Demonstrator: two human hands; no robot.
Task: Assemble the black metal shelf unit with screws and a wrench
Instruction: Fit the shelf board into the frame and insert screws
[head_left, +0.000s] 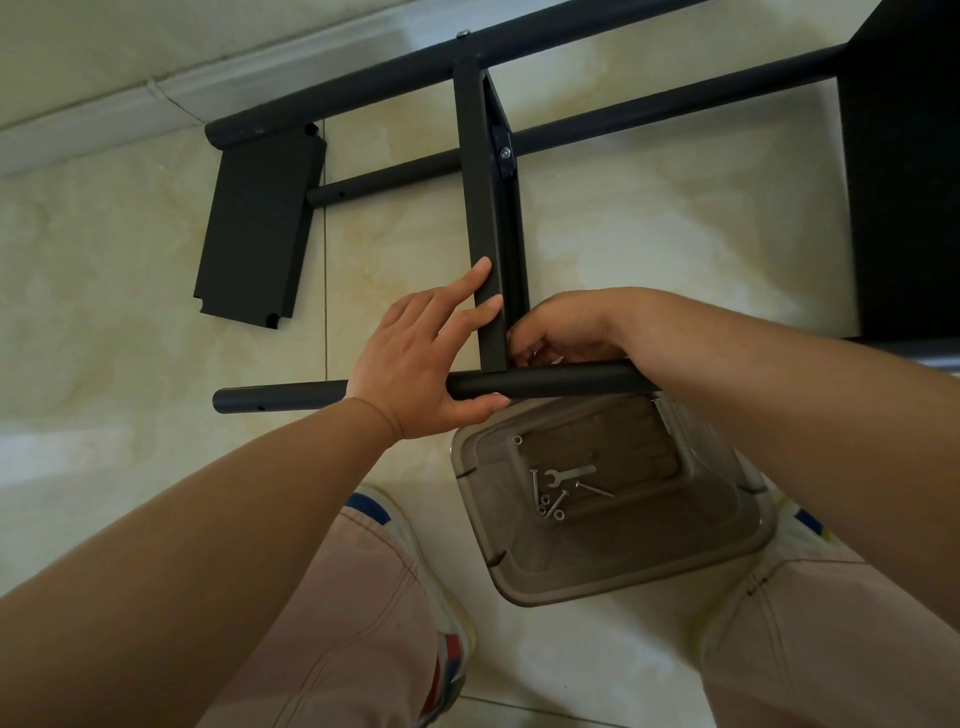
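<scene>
The black metal shelf unit lies on its side on the tiled floor. A shelf panel (480, 208) stands on edge between a far pole (363, 85) and a near pole (545, 382). My left hand (431, 358) grips the near pole from below with the thumb, its fingers pressed flat on the panel's end. My right hand (566, 330) is curled at the joint of panel and near pole; what its fingers hold is hidden. A small silver wrench (569, 474) and several long screws (550, 501) with washers lie in a clear plastic tub (675, 566).
A loose black shelf panel (257, 228) lies flat on the floor at the left. A middle pole (597, 127) runs behind the upright panel. A large black panel (904, 171) fills the right edge. My knees and shoes flank the tub. A wall skirting (104, 119) runs along the top left.
</scene>
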